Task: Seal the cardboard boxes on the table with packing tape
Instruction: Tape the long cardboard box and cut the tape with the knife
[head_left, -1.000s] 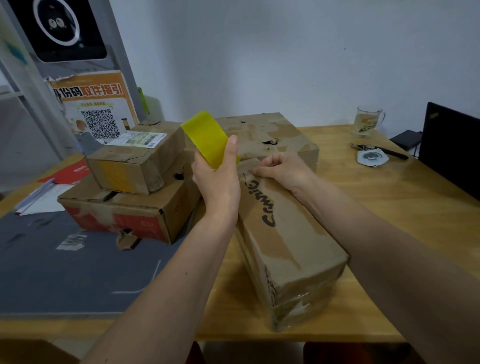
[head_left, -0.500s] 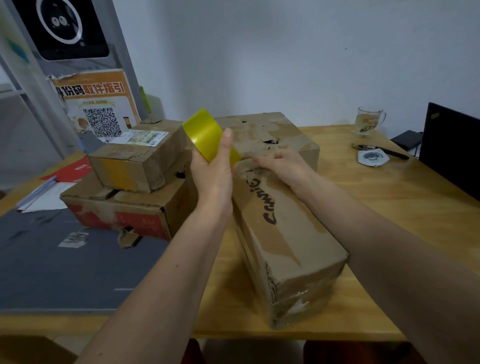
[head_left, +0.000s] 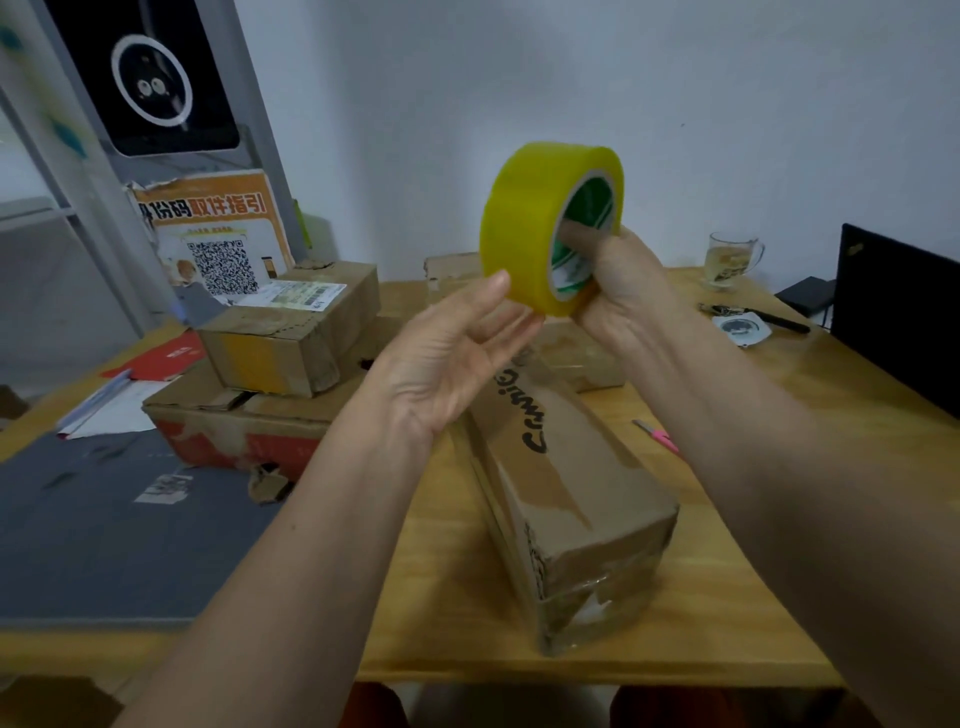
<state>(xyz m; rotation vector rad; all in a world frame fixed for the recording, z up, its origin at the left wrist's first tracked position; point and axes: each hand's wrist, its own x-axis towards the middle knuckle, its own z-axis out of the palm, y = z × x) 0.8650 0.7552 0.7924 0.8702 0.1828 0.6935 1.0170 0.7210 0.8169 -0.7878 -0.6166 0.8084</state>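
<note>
Behind your work stands a pale wall (head_left: 519, 104), with a wooden table (head_left: 727, 545) filling the lower half of the frame.

- Tape roll (head_left: 540, 228): yellow, held up in mid-air at centre frame, above the far end of the long box, its green-printed core facing right.
- Your right hand (head_left: 623, 291): right of centre, fingers curled into the core and clamped on the roll.
- Your left hand (head_left: 447, 358): just left of centre, palm up, fingers straight and slightly apart, fingertips touching the roll's lower outer face.
- Long box (head_left: 571, 499): lies on the table at lower centre, running away from you, black handwriting on its top, clear tape across its near end.
- Small box (head_left: 296, 332): left of centre, with a white label on top, stacked on a wider flat box (head_left: 234, 426) with a red side.
- Far box (head_left: 452, 270): centre, mostly hidden behind the roll and your hands.
- Grey mat (head_left: 104, 545): covers the lower left of the table.
- Poster (head_left: 218, 234): orange, with a square code, leaning at upper left behind the stack.
- Glass mug (head_left: 732, 260): upper right, near the wall.
- Black laptop (head_left: 904, 317): right edge, standing open.
- Pink pen (head_left: 657, 434): on the table just right of the long box.
</note>
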